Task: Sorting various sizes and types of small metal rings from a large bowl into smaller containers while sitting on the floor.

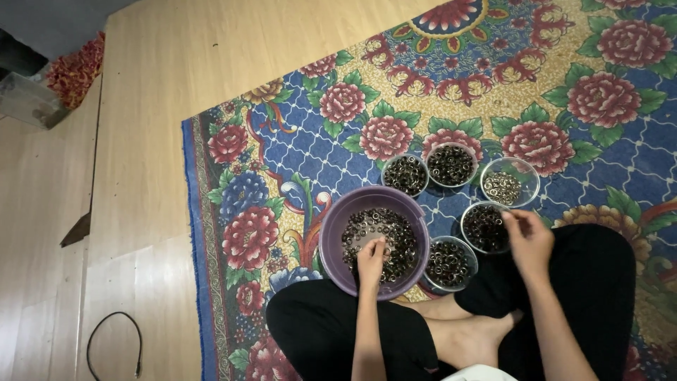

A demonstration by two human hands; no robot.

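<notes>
Left hand (371,259) is dipped in purple bucket (331,240) of dark rings (395,229), fingers curled; grip can't be told. Right hand (529,236) is pinched over a clear bowl (467,219); four more bowls are ranged beyond the fingers on floral rug (282,162).

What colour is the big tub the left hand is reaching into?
Purple; the tub shows best in the head view, the only one.

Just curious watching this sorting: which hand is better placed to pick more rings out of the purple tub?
Probably the left hand: it is already inside the purple tub, fingers down on the dark rings. The right hand is off to the side, over a small clear bowl.
</notes>
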